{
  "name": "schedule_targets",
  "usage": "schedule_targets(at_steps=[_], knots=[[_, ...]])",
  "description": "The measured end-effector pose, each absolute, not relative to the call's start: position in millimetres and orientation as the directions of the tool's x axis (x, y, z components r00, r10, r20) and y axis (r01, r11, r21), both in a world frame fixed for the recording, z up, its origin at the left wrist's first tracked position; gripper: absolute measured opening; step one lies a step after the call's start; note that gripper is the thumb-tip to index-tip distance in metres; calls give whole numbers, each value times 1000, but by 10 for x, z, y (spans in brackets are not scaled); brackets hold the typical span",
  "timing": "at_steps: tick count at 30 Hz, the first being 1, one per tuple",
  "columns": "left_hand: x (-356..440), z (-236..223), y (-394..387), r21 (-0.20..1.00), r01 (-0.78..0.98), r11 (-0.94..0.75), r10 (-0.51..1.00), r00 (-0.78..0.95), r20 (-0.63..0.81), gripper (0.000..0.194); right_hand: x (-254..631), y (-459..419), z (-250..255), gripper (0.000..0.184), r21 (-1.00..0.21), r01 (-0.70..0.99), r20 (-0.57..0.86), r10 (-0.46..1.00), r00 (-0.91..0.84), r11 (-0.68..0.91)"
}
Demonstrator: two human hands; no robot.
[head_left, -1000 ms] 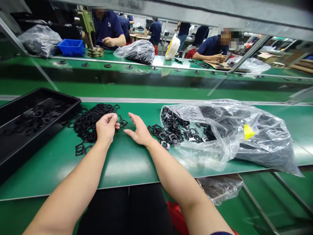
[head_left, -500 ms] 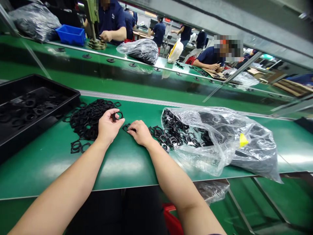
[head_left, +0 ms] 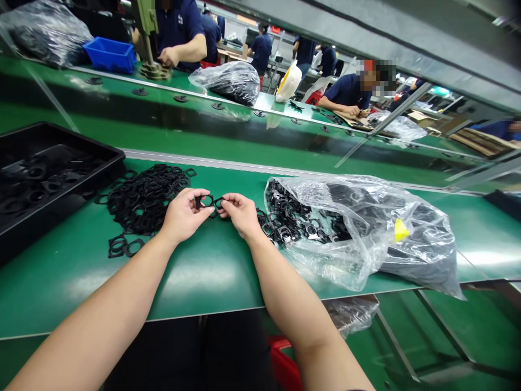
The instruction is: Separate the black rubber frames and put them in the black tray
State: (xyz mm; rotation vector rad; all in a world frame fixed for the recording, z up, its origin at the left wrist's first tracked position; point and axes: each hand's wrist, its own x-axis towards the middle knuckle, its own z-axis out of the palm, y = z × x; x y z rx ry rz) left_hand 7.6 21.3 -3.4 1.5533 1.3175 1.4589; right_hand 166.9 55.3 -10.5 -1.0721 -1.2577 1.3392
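Note:
Between the thumb and fingers of my left hand is a black ring-shaped plastic part with a squarish outline. My right hand pinches a second black ring part, and the two parts are close together above the green table; whether they touch I cannot tell. To the left of my left hand lies a heap of flat black rings. At the right of my right hand, black frame parts spill from the mouth of a clear plastic bag.
A black tray with similar parts stands at the left. Beyond the metal rail, small black pieces lie spaced along a green belt. Co-workers in dark shirts sit across it, near a blue bin. A red stool or bin shows below.
My right hand has lifted a ring part off the table and brought it beside the one in my left hand. My left hand has moved slightly right and down.

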Motion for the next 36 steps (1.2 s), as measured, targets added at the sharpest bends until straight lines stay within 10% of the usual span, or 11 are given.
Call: schedule_targets(at_steps=[22, 36], knots=[[69, -112, 236, 943, 264, -204, 965, -107, 239, 49, 1698, 499, 29, 33, -935, -313, -99, 971, -217, -165], [109, 43, 132, 793, 427, -435, 866, -41, 497, 36, 1716, 471, 61, 43, -940, -309, -64, 963, -262, -146]])
